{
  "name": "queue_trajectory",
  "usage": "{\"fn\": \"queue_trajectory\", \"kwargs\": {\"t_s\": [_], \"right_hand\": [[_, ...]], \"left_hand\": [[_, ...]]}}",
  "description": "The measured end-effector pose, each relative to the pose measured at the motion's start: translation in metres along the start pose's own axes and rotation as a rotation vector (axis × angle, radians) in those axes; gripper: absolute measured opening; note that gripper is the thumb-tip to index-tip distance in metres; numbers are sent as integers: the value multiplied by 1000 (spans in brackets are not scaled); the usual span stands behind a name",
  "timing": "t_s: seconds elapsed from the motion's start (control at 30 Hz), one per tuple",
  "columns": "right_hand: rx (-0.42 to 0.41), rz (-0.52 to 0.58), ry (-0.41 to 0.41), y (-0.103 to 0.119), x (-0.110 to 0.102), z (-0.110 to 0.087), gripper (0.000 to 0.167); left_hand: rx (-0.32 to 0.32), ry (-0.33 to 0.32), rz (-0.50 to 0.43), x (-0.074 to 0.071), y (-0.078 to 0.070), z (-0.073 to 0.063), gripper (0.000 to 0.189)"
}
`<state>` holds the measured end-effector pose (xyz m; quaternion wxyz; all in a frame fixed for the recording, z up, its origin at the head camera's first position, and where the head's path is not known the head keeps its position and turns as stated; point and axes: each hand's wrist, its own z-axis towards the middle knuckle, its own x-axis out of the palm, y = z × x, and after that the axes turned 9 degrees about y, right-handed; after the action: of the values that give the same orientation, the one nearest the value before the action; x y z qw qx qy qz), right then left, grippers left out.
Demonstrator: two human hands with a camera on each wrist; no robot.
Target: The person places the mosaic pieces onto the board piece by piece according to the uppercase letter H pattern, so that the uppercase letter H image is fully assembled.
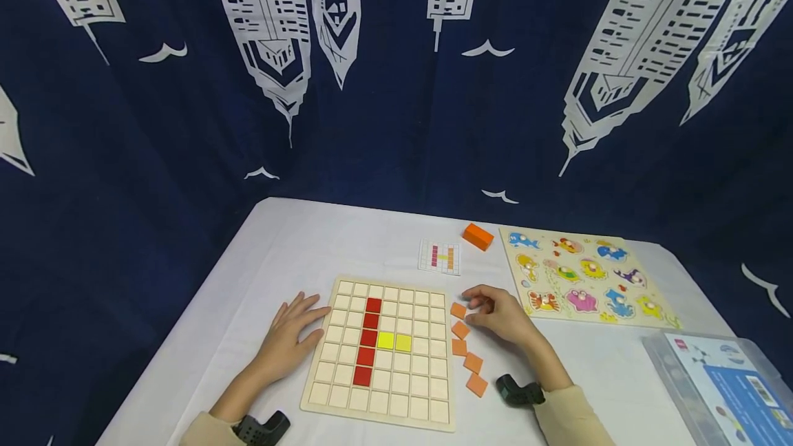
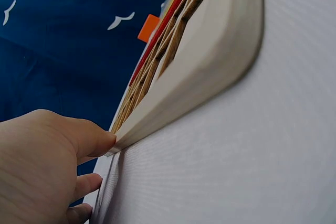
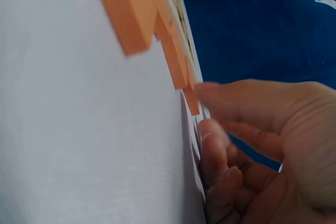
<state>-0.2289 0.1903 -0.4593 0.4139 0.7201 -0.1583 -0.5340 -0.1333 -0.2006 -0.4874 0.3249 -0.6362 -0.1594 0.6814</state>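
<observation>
Dark blue cloth (image 1: 396, 122) with white printed buildings hangs behind a white counter (image 1: 260, 253); the left hand (image 1: 288, 343) is open with spread fingers, grips nothing, and touches the left edge of the wooden grid board (image 1: 399, 383); the right hand (image 1: 498, 314) is half open, its fingers loosely bent beside the farthest of five orange tiles (image 1: 460, 330); whether it touches this tile, I cannot tell; these tiles lie along the board's right side; on the board, five red tiles (image 1: 367, 338) make a column, and two yellow tiles (image 1: 385, 341) continue rightward from the middle one; beyond are a pattern card (image 1: 440, 257) and an orange block (image 1: 478, 237); farther right lie a sea-animal puzzle (image 1: 582, 277) and, nearer, a plastic case (image 1: 719, 391).
</observation>
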Motion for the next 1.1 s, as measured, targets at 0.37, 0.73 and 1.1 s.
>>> {"fn": "queue_trajectory", "kwargs": {"t_s": [0.37,0.73,1.1], "right_hand": [[38,-70,-38,-5,9,2,34],[40,-89,-75,-4,13,1,28],[49,-105,-86,-4,15,2,21]], "left_hand": [[1,-1,1,-2,-2,-1,38],[-1,-2,5,-1,-3,1,37],[3,-2,8,-1,-2,0,38]]}}
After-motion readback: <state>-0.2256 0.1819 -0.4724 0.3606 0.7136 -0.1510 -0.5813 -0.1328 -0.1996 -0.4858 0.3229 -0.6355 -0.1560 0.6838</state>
